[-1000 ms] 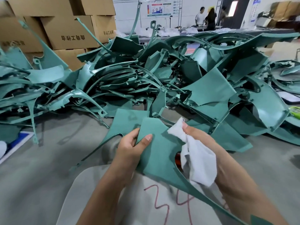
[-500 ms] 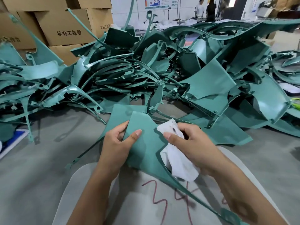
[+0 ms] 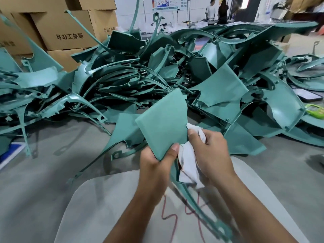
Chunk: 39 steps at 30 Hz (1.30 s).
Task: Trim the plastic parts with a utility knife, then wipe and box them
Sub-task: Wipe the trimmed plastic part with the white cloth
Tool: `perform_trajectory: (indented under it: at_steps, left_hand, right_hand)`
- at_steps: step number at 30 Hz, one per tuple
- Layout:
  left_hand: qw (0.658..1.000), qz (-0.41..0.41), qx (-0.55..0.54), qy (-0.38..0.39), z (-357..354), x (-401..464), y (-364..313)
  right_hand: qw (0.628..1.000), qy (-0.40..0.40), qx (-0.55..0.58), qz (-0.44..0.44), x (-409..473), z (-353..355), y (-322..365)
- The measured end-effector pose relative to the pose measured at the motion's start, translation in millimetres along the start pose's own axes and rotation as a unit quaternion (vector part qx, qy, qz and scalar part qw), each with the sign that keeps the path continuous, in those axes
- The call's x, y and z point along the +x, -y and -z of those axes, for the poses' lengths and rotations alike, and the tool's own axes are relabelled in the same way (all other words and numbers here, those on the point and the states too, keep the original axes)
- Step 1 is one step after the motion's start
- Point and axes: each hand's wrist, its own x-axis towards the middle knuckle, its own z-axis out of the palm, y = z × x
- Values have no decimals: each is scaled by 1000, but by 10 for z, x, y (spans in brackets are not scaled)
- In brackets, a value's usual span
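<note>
Workshop floor [image 3: 43, 172] grey, heaped with green plastic parts [image 3: 157, 71]; cardboard boxes [image 3: 66, 32] stacked behind pile, far left. Grey board [image 3: 105, 207] on lap, red scrawl on it.

Step in hand: wiping (no utility knife in view). Left hand [image 3: 156, 165] grips lower corner of held green panel [image 3: 163, 123], thumb on front face, panel raised above board. Right hand [image 3: 208, 153] closed round white rag [image 3: 188, 165], pinching it against panel's right edge.

Next, by judgement: run rag along remaining edge and thin curved arm, then carry part to box.
</note>
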Motion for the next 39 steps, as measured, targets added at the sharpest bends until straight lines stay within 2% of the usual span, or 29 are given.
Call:
perform_trajectory:
  at_steps: [3,5,7,8,11,13,16,19,22,27,31,35,37,39]
  left_hand:
    - [998,61,-25,11,180,89,-89]
    - [993,101,-54,9,294,131,-132]
    - [989,129,-72,2,378,161,-159]
    - [987,137,-81,5,400,172,-166]
    - [983,151,-102,38,402,166,-143]
    - [981,154,-106,51,377,158,-135]
    - [992,114,-51,30,383,184,-129]
    - [996,75,-1,37,374,203,-87]
    - [991,93,-23,91,363,213,-84]
    - [982,113,-28,146,474,260,-137]
    - [967,176,-53,175,546,250,-182]
    - [957,197,-56,204,593,280,-201]
    - [949,206,-62,230,668,299,-219]
    - [939,211,-41,271,785,306,-243]
  right_hand:
    - [996,40,-59,45,80,115,19]
    - [999,-17,-36,30,150,190,-26]
    - [997,-57,40,-24,194,253,-19]
    - [990,-49,114,-63,190,258,6]
    - [946,58,274,-164,85,166,117]
    - [927,152,301,-162,-14,66,157]
    - [932,212,281,-87,-41,51,156]
    - [958,189,209,-57,-4,94,133]
    - [967,172,182,-55,6,114,101]
    - [982,143,124,6,7,104,80]
    - [981,132,142,18,39,167,133]
    - [972,139,189,16,34,186,149]
    - [965,166,203,-6,60,251,150]
    - [946,240,214,-35,102,382,121]
